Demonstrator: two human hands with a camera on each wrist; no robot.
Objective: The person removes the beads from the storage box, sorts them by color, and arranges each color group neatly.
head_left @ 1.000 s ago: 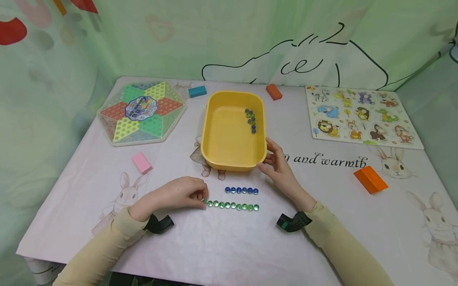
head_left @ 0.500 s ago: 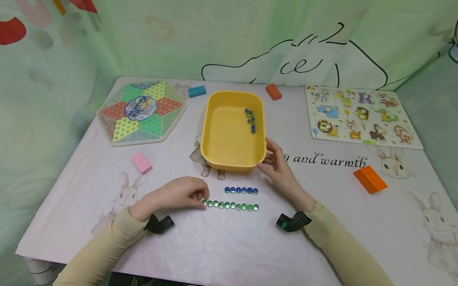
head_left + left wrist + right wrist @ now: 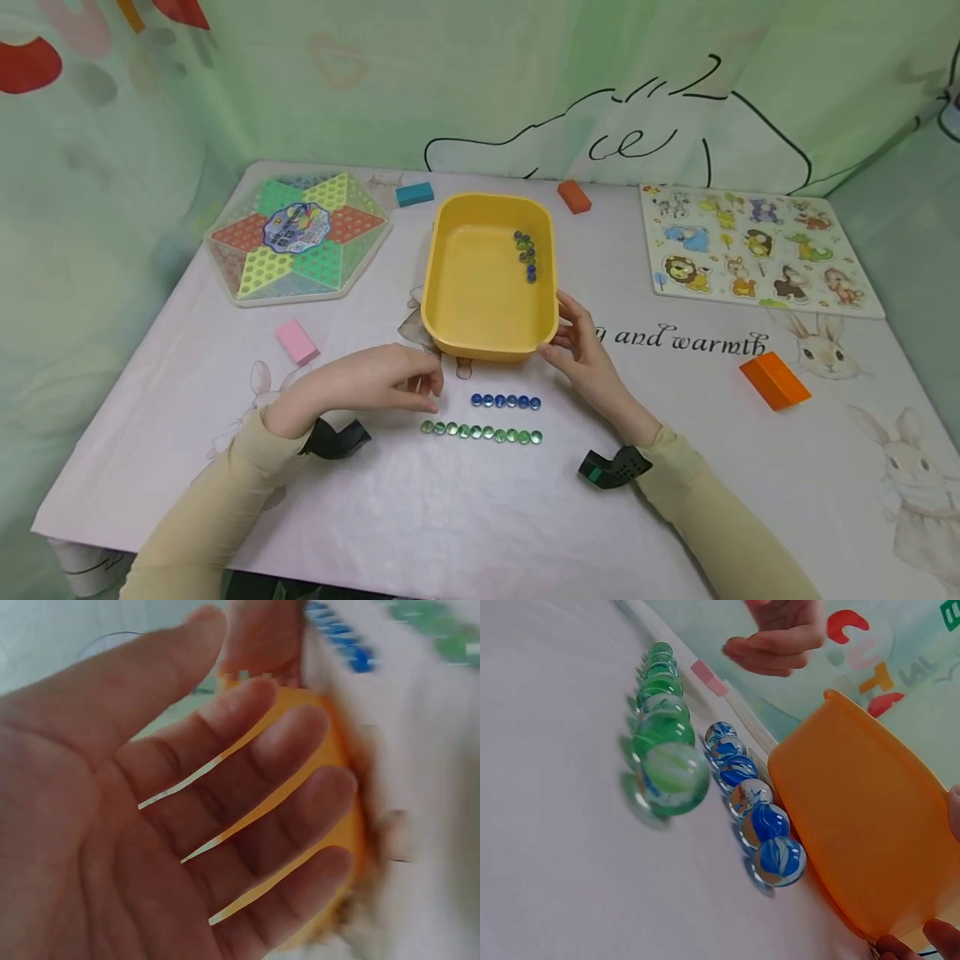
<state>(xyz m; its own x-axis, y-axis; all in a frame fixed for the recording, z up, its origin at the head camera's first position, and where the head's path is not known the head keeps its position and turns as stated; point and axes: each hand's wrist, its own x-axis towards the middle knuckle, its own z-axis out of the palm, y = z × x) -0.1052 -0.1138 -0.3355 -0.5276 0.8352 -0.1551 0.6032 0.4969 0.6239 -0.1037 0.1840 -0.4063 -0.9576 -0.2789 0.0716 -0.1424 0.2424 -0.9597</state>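
Note:
My left hand (image 3: 386, 379) hovers just left of the marbles, its fingers loosely bent, with nothing between them; in the left wrist view the palm (image 3: 112, 825) and spread fingers show bare. Below it lies a straight row of green marbles (image 3: 488, 432). A shorter row of blue marbles (image 3: 512, 401) runs parallel, between the green row and a yellow plastic tub (image 3: 480, 292). My right hand (image 3: 588, 362) holds the tub's near right corner, thumb at the front and fingers along the side. Inside the tub, several blue and green marbles (image 3: 527, 257) cluster by the right wall.
A Chinese checkers board (image 3: 296, 237) in a clear case lies back left. An animal puzzle board (image 3: 757, 250) is back right. Around the table sit a pink block (image 3: 297, 342), a blue block (image 3: 415, 194), a red-orange block (image 3: 574, 197) and an orange block (image 3: 776, 381).
My left hand has let go of the leftmost green marble and lifted up and away toward the tub. The right hand and the tub have stayed put.

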